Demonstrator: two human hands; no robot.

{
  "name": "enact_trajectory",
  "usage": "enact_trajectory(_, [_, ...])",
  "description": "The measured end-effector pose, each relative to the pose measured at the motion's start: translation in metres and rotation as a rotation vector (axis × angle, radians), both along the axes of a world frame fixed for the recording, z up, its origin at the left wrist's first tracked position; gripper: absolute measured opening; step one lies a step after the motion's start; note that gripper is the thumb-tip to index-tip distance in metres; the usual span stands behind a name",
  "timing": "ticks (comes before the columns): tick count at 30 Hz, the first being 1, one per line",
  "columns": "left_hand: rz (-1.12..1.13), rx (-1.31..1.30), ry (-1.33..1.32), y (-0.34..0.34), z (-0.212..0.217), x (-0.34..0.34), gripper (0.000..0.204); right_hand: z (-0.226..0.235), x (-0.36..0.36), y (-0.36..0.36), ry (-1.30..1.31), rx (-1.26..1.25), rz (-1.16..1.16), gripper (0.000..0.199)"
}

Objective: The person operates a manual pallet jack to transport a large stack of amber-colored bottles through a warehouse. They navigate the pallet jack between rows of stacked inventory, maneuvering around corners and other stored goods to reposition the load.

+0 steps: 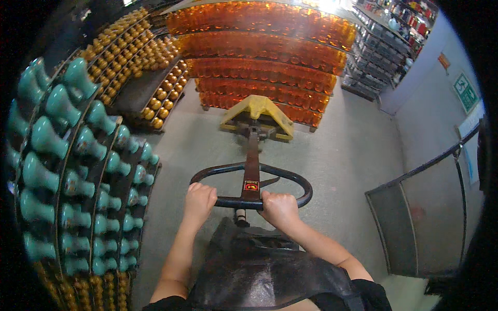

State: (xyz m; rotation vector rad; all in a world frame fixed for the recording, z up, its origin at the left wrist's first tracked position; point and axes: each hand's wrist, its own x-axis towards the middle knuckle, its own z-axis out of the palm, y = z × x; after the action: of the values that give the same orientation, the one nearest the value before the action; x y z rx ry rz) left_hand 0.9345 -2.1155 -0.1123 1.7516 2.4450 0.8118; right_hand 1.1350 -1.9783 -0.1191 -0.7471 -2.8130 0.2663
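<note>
My left hand (199, 199) and right hand (279, 207) wrap tight on the pallet jack handle (252, 185) at frame centre — I'd keep it level and steady, I judge.

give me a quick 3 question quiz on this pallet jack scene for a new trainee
1. True or false: both hands grip the black loop handle of the pallet jack.
2. What does the stack straight ahead of the jack hold?
A. amber glass pieces
B. cardboard boxes
C. blue barrels
3. Fill in: the racks on the person's left hold ____-coloured glass pieces.

Key
1. True: the left hand and the right hand are both closed on the near side of the handle.
2. A: the amber stack stands in layers right behind the yellow jack.
3. Teal: the teal pieces fill the left racks.
</note>
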Motion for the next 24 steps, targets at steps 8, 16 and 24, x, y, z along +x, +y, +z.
enact_trajectory(8, [0.037, -0.032, -0.031, -0.12, 0.012, 0.061, 0.031, 0.013, 0.058, -0.118, -0.051, -0.026, 0.014, 0.026])
enact_trajectory(16, [-0.022, -0.048, 0.043, -0.227, -0.01, 0.117, 0.031, 0.009, 0.124, -0.223, -0.01, -0.046, 0.036, 0.02])
enact_trajectory(24, [-0.025, -0.042, 0.05, -0.314, -0.013, 0.188, 0.031, 0.009, 0.193, -0.311, -0.003, 0.005, 0.017, 0.029])
